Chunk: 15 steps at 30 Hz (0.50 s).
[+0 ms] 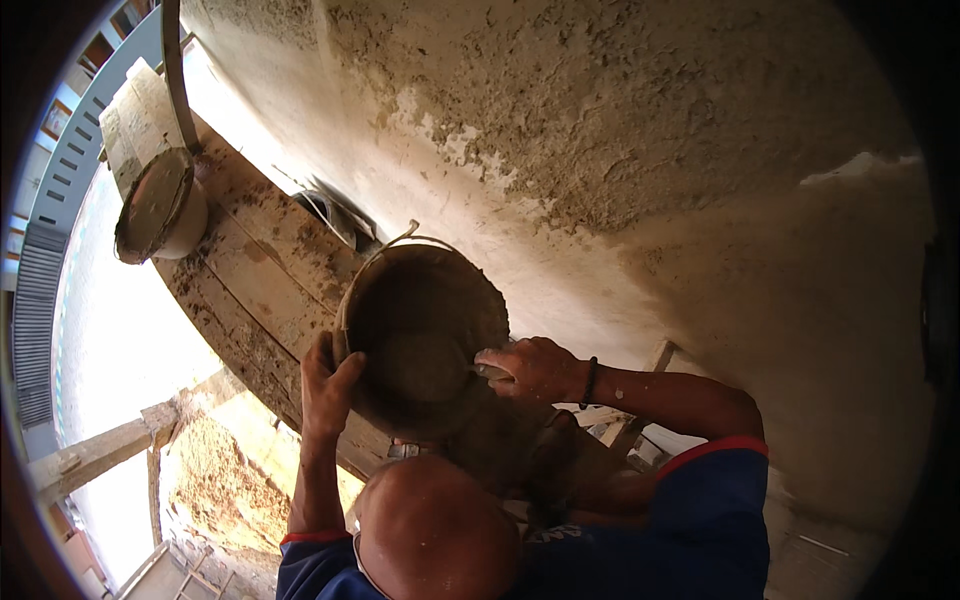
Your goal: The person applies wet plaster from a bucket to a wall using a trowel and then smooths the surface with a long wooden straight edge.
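A dark, mortar-caked bucket [345, 300] is tipped so that I look down into it, and its wire handle stands out at the far rim. My left hand [328, 385] grips the bucket's left rim, with the thumb over the edge. At the opposite rim, my right hand [535, 370] is closed around the pale handle of a trowel [492, 372]. The trowel's blade is hard to make out in the shadow inside the bucket. Some grey mortar [425, 365] shows at the bucket's bottom.
Wooden scaffold planks [250, 250], spattered with mortar, run along the wall. A second bucket [185, 215] of mortar stands at their far left, near an upright pole [177, 80]. The wall [600, 130] carries rough wet plaster. Below left are a timber rail [100, 455] and a sand heap [220, 480].
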Available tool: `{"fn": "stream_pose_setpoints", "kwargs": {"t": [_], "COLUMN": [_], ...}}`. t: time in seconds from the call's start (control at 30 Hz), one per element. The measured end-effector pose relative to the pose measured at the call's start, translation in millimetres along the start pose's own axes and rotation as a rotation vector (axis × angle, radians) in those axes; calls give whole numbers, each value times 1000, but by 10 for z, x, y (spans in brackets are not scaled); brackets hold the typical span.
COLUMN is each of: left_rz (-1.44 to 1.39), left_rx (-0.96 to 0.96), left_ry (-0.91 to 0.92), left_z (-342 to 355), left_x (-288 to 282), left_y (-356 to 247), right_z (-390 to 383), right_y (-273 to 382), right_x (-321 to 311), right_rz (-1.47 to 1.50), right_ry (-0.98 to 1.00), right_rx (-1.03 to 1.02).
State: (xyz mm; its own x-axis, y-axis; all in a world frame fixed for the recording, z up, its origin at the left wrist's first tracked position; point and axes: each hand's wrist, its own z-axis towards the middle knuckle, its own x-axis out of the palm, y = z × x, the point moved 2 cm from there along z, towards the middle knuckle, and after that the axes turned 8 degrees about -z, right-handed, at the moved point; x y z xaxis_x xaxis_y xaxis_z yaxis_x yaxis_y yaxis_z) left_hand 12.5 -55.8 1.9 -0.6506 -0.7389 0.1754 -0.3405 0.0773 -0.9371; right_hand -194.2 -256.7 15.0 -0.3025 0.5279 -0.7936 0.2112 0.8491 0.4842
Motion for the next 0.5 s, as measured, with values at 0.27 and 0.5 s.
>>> {"fn": "stream_pose_setpoints", "kwargs": {"t": [0.27, 0.5], "left_rz": [-62, -55], "left_rx": [-35, -22], "left_ry": [-40, -90], "left_z": [-11, -26], "left_x": [-82, -168], "left_y": [-62, -42], "right_z": [-586, -1140], "right_y": [374, 267], "right_x": [-1519, -2502], "right_rz": [-2, 274], "right_ry": [-183, -34], "right_rx": [-29, 324]}}
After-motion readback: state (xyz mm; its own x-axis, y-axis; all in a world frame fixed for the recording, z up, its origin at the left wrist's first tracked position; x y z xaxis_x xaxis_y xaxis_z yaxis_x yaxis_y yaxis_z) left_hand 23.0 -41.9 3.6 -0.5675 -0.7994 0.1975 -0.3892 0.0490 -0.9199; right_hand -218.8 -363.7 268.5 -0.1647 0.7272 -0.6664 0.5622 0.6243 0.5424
